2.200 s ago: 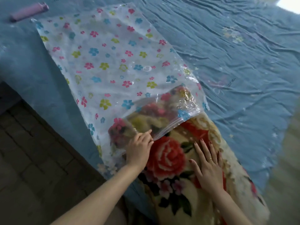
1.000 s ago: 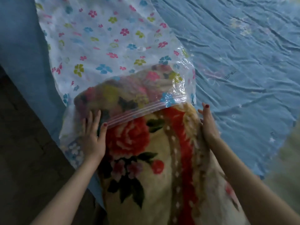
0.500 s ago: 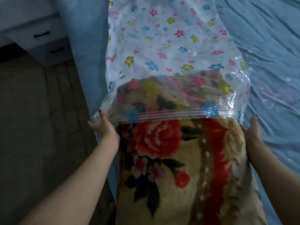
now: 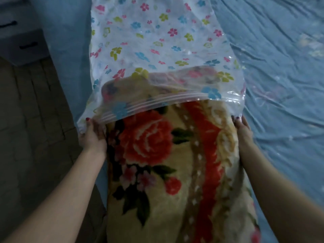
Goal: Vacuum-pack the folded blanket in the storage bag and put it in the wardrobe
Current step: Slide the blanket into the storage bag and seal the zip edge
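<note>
The folded blanket (image 4: 175, 172), cream with a big red rose and a red stripe, lies on the bed with its far end inside the storage bag (image 4: 157, 41), a clear plastic bag printed with small coloured flowers. The bag's zip edge crosses the blanket just above the rose. My left hand (image 4: 92, 135) grips the bag's left mouth corner beside the blanket. My right hand (image 4: 242, 130) holds the right mouth corner against the blanket's right side; its fingers are partly hidden.
A wrinkled blue sheet (image 4: 280, 67) covers the bed, wide to the right. The bed's left edge drops to a dark tiled floor (image 4: 31, 137). A pale drawer unit (image 4: 19, 39) with dark handles stands at the upper left.
Both hands went from pressing on top of the blanket to the bag's two mouth corners. The bag's opening now sits lower over the blanket, and the view has swung left.
</note>
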